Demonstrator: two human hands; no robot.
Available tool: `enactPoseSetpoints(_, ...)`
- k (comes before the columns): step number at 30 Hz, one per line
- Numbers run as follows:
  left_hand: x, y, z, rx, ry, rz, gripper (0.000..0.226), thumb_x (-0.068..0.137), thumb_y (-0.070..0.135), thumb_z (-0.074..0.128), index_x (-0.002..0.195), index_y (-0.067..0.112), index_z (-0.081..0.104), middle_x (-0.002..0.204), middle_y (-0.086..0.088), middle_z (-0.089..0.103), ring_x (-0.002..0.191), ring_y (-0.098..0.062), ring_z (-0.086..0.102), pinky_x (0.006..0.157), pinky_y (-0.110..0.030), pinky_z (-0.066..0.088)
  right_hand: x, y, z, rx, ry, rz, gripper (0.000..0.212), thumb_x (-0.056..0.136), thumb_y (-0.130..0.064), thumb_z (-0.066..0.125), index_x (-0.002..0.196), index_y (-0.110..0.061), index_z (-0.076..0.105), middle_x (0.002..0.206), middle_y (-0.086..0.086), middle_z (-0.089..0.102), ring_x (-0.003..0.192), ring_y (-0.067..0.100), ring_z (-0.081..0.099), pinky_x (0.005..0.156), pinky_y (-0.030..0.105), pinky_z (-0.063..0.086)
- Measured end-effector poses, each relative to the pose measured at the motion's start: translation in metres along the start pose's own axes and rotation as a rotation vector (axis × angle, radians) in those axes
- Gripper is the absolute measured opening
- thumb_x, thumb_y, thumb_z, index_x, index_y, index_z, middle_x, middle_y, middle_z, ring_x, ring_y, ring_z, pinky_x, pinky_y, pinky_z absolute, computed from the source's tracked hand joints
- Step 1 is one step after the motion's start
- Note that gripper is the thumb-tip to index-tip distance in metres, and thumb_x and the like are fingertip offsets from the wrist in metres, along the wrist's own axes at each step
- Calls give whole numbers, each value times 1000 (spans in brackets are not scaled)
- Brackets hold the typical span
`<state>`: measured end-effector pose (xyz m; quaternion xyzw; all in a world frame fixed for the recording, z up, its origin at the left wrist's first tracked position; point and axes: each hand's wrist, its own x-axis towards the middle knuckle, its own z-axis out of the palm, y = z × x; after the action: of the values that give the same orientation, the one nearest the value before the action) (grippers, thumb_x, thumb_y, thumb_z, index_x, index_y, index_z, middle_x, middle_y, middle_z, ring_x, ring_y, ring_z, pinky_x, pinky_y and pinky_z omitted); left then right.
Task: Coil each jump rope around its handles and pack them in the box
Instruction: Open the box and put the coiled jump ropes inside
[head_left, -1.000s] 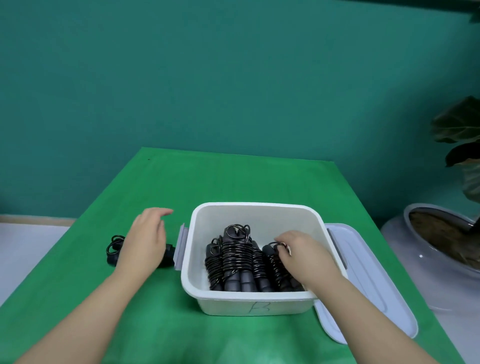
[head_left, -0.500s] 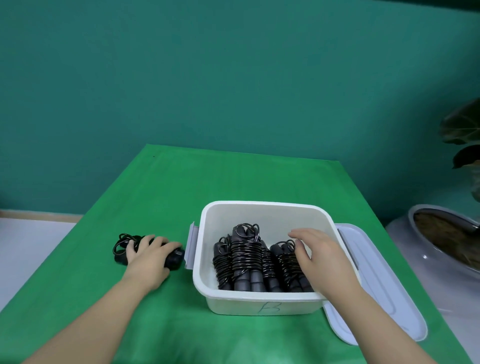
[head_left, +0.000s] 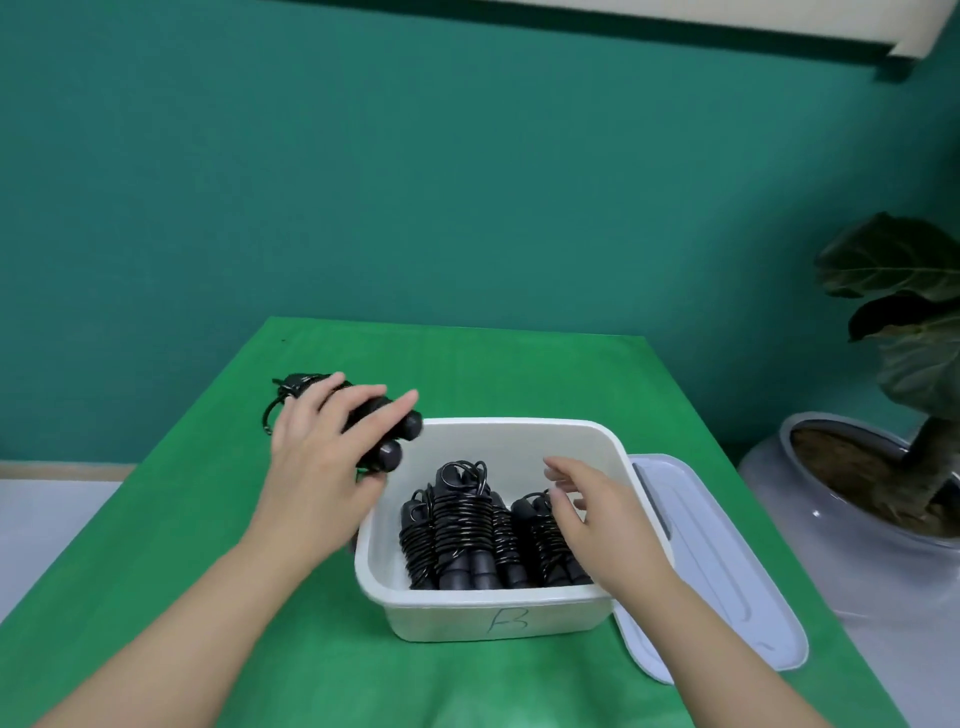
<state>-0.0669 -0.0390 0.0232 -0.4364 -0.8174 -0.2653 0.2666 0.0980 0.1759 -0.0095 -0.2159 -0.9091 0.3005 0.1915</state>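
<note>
A white box (head_left: 498, 621) marked "B" stands on the green table and holds several coiled black jump ropes (head_left: 462, 525) standing side by side. My left hand (head_left: 324, 457) grips another coiled black jump rope (head_left: 397, 441), lifted off the table at the box's back left corner, its handle ends pointing toward the box. My right hand (head_left: 592, 514) hovers over the right side of the box with fingers spread, just above the packed ropes, holding nothing.
The box's grey lid (head_left: 727, 566) lies flat on the table right of the box. A potted plant (head_left: 893, 467) in a grey pot stands off the table at the right. The green table (head_left: 467, 364) extends behind the box to a teal wall.
My left hand closed on the coiled rope lying left of the box and lifted it up toward the box's back left corner. My right hand rose slightly off the packed ropes.
</note>
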Motion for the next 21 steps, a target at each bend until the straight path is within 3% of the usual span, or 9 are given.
enactPoseSetpoints(3, 6, 43, 12, -87, -101, 129, 83, 62, 8, 74, 132, 33, 37, 125, 9, 52, 129, -24, 34, 102, -60, 32, -10, 0, -7, 155, 82, 48, 34, 96, -20, 47, 128, -29, 50, 114, -22, 58, 103, -7, 53, 90, 22, 46)
enactPoseSetpoints(6, 7, 73, 36, -104, -225, 324, 79, 56, 6, 71, 125, 31, 42, 124, 12, 54, 127, -20, 33, 101, -56, 36, -23, 8, -16, 212, 155, 88, 32, 96, -19, 48, 126, -31, 48, 116, -22, 56, 110, 0, 53, 96, 27, 45)
enactPoseSetpoints(9, 16, 94, 60, -69, -425, 462, 73, 64, 9, 65, 126, 37, 38, 130, 16, 48, 132, -18, 30, 103, -51, 34, -30, 25, -26, 180, 186, 123, 34, 97, -21, 46, 129, -28, 48, 124, -17, 54, 118, 5, 50, 103, 31, 41)
enactPoseSetpoints(11, 21, 101, 74, -63, -552, 480, 70, 70, 11, 63, 129, 39, 37, 135, 19, 43, 136, -15, 24, 105, -47, 32, -32, 35, -33, 165, 190, 142, 33, 97, -24, 47, 130, -27, 48, 125, -18, 54, 117, 4, 51, 101, 31, 43)
enactPoseSetpoints(15, 19, 102, 95, -92, -761, 510, 72, 70, 8, 67, 131, 37, 42, 136, 15, 45, 128, -12, 35, 101, -37, 38, -40, 50, -39, 179, 167, 169, 28, 97, -23, 47, 123, -32, 48, 109, -35, 48, 102, -10, 50, 86, 10, 38)
enactPoseSetpoints(18, 14, 102, 100, -205, -896, 379, 75, 74, -1, 60, 135, 38, 40, 146, 17, 31, 135, -8, 27, 111, -24, 25, -47, 61, -37, 176, 168, 198, 27, 97, -24, 46, 123, -32, 47, 111, -31, 49, 107, -2, 49, 95, 18, 38)
enactPoseSetpoints(21, 17, 101, 92, -276, -996, 253, 73, 79, -3, 51, 136, 40, 39, 150, 25, 16, 137, -1, 21, 106, -12, 14, -54, 74, -36, 176, 184, 249, 34, 98, -28, 43, 131, -23, 47, 122, -20, 48, 117, 5, 48, 103, 30, 39)
